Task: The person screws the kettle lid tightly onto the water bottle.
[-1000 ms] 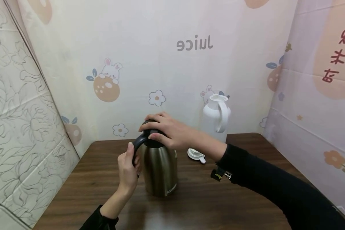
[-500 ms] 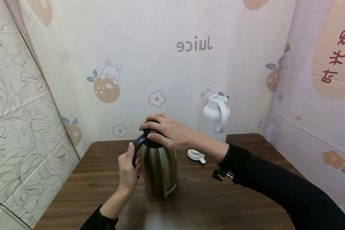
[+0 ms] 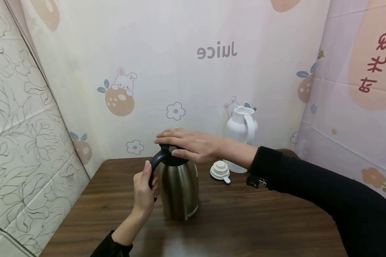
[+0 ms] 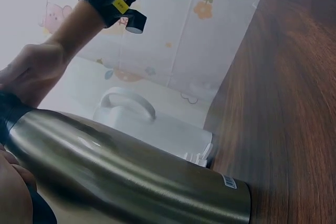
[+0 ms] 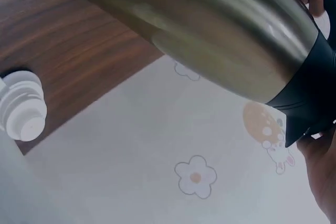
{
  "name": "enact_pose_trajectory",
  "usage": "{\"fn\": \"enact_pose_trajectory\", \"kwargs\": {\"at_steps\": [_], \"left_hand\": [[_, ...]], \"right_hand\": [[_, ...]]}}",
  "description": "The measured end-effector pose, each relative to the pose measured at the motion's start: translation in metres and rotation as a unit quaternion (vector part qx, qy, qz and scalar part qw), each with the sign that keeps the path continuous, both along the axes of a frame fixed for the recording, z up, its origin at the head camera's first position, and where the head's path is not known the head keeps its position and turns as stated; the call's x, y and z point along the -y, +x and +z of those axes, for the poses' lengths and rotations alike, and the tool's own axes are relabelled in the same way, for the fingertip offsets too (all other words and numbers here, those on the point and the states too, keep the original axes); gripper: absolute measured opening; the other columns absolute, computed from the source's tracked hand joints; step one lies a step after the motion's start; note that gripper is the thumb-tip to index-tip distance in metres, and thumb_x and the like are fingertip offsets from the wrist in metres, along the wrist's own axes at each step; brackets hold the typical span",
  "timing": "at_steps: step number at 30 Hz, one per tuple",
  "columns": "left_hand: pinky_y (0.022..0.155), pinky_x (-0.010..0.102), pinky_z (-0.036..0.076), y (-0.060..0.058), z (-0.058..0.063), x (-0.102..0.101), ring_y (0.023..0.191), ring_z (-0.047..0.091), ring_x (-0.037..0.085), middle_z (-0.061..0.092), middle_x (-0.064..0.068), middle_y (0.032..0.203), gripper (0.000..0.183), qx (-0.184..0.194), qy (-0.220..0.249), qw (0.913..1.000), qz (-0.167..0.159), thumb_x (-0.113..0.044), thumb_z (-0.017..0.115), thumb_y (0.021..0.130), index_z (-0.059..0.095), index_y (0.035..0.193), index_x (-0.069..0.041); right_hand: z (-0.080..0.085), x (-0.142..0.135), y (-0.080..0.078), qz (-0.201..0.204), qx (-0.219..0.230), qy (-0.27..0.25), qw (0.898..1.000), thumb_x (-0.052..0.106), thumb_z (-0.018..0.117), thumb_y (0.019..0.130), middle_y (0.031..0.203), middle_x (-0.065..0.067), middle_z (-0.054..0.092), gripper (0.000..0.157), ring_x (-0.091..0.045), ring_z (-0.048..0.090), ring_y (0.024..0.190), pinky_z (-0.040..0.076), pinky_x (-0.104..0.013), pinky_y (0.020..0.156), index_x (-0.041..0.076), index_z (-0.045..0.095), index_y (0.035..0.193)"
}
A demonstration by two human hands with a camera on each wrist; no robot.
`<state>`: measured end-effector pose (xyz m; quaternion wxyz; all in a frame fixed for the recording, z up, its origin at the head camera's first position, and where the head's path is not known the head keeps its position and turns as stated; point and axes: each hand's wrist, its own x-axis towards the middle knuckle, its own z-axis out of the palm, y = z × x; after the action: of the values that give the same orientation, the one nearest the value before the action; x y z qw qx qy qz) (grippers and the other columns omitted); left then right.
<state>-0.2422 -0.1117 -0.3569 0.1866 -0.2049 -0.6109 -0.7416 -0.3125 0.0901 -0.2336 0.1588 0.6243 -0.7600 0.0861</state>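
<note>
A brushed-metal thermos jug (image 3: 179,192) with a black top (image 3: 174,161) stands upright on the wooden table. My left hand (image 3: 143,192) grips its black handle (image 3: 157,159), thumb uppermost. Across the jug's top lies my right hand (image 3: 193,143), its fingers extended and mostly covering the lid. In the right wrist view, part of that hand (image 5: 321,174) shows beside the black spout (image 5: 294,124). The left wrist view has the metal body (image 4: 131,166) close up, with only a bit of the left-hand fingers (image 4: 13,182) at the edge.
Behind to the right stands a white jug (image 3: 239,130) with a handle and an uncovered mouth, partly hidden by the right forearm. A white stopper (image 3: 220,170) with a tab lies on the table (image 3: 244,217) in front of it. Printed curtains (image 3: 180,78) enclose the back and sides.
My right hand's fingers have straightened and flattened over the lid, where they were curled around it before. The right forearm has shifted, showing more of the stopper. The left hand keeps its grip.
</note>
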Motion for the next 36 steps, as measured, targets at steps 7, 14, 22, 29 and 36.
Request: {"fn": "enact_pose_trajectory", "kwargs": {"at_steps": [7,14,22,29,36], "left_hand": [[0.030,0.020,0.021,0.003,-0.001,-0.004,0.035,0.026,0.008,0.031,-0.009,0.046,0.066,0.008,0.017,0.9994,0.029,-0.039,0.036,0.107,0.030,0.060,0.007],[0.029,0.020,0.021,0.008,0.000,-0.010,0.035,0.026,0.008,0.031,-0.007,0.048,0.064,0.003,0.018,0.9984,0.054,-0.038,0.037,0.107,0.033,0.061,0.005],[0.025,0.024,0.020,0.009,0.001,-0.011,0.033,0.026,0.008,0.031,-0.005,0.045,0.063,-0.007,0.008,0.9991,0.041,-0.033,0.034,0.108,0.033,0.061,0.009],[0.027,0.022,0.024,0.003,0.000,-0.006,0.033,0.027,0.009,0.031,-0.005,0.046,0.065,-0.010,-0.013,0.9999,0.005,-0.039,0.032,0.108,0.034,0.063,0.007],[0.026,0.022,0.024,0.002,-0.002,-0.005,0.033,0.026,0.009,0.031,-0.006,0.045,0.065,-0.008,-0.002,1.0000,0.003,-0.038,0.031,0.108,0.032,0.061,0.006]], "right_hand": [[-0.004,0.004,0.002,-0.005,0.001,-0.021,1.000,0.033,0.036,0.106,0.147,0.000,0.043,0.041,-0.013,0.032,0.136,0.032,-0.041,0.113,0.019,0.047,0.142],[-0.008,0.007,0.007,-0.030,-0.025,-0.051,0.998,0.029,0.039,0.104,0.143,-0.003,0.047,0.037,-0.016,0.034,0.135,0.031,-0.041,0.114,0.017,0.051,0.137],[-0.009,0.005,0.007,-0.033,-0.021,-0.047,0.998,0.030,0.038,0.105,0.144,-0.002,0.047,0.038,-0.016,0.035,0.134,0.032,-0.044,0.112,0.018,0.050,0.139],[0.007,0.002,-0.003,-0.018,-0.014,-0.001,1.000,0.036,0.043,0.103,0.142,-0.003,0.049,0.041,-0.012,0.037,0.131,0.038,-0.044,0.108,0.024,0.051,0.142],[0.005,0.007,-0.010,0.010,-0.013,0.015,1.000,0.041,0.037,0.105,0.144,-0.003,0.047,0.042,-0.010,0.036,0.134,0.038,-0.040,0.110,0.019,0.049,0.139]]}}
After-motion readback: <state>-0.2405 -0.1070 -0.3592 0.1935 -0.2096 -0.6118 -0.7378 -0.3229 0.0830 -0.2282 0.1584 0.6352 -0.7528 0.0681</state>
